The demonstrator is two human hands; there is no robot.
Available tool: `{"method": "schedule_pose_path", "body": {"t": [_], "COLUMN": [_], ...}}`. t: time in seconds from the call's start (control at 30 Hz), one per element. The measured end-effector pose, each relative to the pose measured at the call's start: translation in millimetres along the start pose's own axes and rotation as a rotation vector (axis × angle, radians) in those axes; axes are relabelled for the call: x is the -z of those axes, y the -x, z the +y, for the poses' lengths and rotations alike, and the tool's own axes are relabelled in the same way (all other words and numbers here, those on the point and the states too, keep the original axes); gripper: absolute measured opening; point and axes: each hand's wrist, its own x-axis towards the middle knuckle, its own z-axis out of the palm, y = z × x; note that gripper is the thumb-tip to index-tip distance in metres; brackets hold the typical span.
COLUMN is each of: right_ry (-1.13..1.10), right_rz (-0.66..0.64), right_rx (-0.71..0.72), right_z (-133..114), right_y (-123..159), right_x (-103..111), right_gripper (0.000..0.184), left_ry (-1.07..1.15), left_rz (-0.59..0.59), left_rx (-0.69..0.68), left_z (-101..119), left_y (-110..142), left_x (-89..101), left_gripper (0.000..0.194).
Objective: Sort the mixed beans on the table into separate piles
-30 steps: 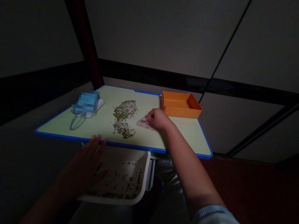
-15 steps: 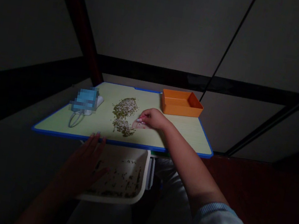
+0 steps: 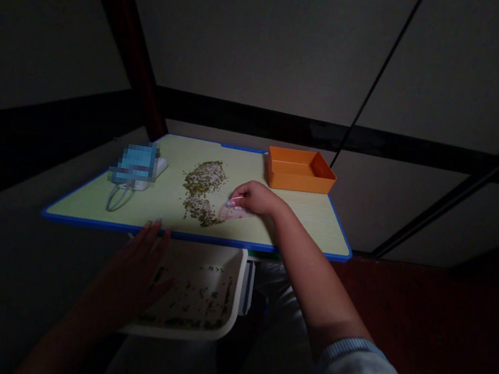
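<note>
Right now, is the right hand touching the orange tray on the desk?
Apart. In the head view, a strip of pale desk shows between the right hand and the orange tray.

The pale green counter (image 3: 300, 226) has a blue edge. An orange plastic tray (image 3: 299, 172) sits at its far edge, and a long strip of small green beans (image 3: 202, 189) runs across the middle, with a translucent pink sheet (image 3: 238, 213) just beside it. Toward the left lies a blurred blue object (image 3: 135, 165) with thin loops (image 3: 116, 198).

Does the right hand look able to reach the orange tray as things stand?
Probably yes: the right hand sits close to the orange tray, and no object stands between them on the tabletop.
</note>
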Motion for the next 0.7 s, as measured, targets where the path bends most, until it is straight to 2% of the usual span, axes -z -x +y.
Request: {"method": "schedule_pose_path", "body": {"t": [0.17,0.43,0.7], "right_ry": [-0.011,-0.044,-0.013], "right_rz": [-0.041,-0.002,0.013], "right_rx": [-0.023,-0.021,0.014], "right_z": [0,5,-2], "right_y": [2,-2,-3], "right_x": [3,-2,-7], "right_gripper": [0.012,0.016,0.018], "left_ry": [0.027,0.023,0.009], "left_rz": [0.017,0.012,0.029], "left_rx": [-0.002,-0.003,-0.012], "left_z": [1,1,1], "left_y": [0,-1,-1], "left_x": [0.0,1.2,0.6], "left_gripper": [0.088,0.087,0.087]}}
